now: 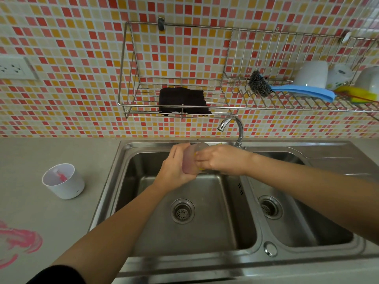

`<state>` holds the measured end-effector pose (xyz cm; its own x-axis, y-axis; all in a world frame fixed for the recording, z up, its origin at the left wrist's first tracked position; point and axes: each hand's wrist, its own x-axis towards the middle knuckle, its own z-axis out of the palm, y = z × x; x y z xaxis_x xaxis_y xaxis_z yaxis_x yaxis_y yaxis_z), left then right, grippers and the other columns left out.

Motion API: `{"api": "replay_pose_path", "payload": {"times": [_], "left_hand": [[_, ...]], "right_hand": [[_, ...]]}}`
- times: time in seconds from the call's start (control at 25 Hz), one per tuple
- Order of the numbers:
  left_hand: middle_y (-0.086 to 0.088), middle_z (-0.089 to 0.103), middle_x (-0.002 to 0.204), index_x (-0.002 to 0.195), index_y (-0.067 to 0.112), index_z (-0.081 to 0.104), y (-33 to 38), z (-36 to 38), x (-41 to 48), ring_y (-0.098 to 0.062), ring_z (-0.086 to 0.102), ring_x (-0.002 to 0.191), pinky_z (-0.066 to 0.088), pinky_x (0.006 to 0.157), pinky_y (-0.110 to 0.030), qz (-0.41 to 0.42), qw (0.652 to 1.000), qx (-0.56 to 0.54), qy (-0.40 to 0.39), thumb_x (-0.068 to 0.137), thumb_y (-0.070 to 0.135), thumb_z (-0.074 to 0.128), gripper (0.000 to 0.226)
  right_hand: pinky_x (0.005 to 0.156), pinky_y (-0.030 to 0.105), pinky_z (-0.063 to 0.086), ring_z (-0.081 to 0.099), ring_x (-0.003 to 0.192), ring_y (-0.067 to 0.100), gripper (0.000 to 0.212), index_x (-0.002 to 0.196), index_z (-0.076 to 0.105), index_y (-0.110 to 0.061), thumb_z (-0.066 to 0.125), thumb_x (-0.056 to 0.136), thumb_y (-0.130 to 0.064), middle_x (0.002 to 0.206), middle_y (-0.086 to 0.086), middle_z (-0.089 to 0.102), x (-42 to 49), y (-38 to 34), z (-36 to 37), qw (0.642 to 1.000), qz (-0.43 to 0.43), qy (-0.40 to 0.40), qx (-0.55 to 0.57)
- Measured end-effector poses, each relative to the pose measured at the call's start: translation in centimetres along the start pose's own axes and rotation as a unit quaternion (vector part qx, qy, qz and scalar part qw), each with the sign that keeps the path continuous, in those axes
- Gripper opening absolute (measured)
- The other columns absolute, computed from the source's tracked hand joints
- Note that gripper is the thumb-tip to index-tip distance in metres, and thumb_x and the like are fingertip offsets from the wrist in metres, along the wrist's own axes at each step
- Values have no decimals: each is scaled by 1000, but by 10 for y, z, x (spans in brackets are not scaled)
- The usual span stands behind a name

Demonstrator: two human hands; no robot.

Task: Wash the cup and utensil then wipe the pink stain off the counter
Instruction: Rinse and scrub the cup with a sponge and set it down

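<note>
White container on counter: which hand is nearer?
Left. The left hand grips a translucent cup over the sink, right of the white container; the right hand, holding a yellow sponge, is beyond that cup.

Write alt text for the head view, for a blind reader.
Two hands wash a translucent cup over a steel sink: the left hand holds it, the right hand presses something yellow to it. A pink stain marks the counter.

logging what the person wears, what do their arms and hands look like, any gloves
No gloves: the left hand and right hand are bare, with no rings or watch showing. The left forearm and right forearm are uncovered. A black sleeve shows on the left arm at the frame's bottom edge.
</note>
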<state>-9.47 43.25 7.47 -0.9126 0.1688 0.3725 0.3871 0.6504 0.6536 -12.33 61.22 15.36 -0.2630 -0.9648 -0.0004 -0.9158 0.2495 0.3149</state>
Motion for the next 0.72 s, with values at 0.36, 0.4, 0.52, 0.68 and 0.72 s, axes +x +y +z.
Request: {"api": "replay_pose_path", "payload": {"times": [0.36,0.4,0.52,0.68,0.72], "left_hand": [[-6,37,136,135,11,37,-27,0,-20,-24,51,115,51,90,-35,-28,992,83,-86,66,25,83,84],[-6,37,137,135,11,37,-31,-1,-21,-26,51,114,51,90,-36,-33,991,101,-84,66,26,83,84],[-9,36,138,135,11,39,-43,-4,-18,-31,55,111,54,87,-39,-13,978,187,-89,67,22,83,82],[-12,36,140,136,17,34,-53,-9,-13,-32,52,115,55,85,-42,42,946,294,-130,69,15,81,82],[-12,35,140,136,17,32,-53,-11,-12,-32,51,116,56,85,-42,51,938,312,-142,70,14,79,82]], "right_hand": [[83,37,48,55,100,19,44,116,49,-30,61,81,-6,109,-1,57,-32,11,6,796,316,-210,472],[87,39,48,53,106,21,51,121,44,-35,57,82,-4,117,-2,53,-39,10,15,785,323,-234,474],[90,37,50,51,110,22,78,143,22,-44,41,85,5,131,-7,35,-52,-2,62,805,342,-312,372],[91,38,45,52,112,29,51,139,35,-26,53,92,-20,128,12,50,-49,-27,115,823,412,-276,277],[90,39,45,53,111,31,44,133,41,-19,53,92,-31,124,14,53,-45,-33,121,824,434,-247,266]]}}
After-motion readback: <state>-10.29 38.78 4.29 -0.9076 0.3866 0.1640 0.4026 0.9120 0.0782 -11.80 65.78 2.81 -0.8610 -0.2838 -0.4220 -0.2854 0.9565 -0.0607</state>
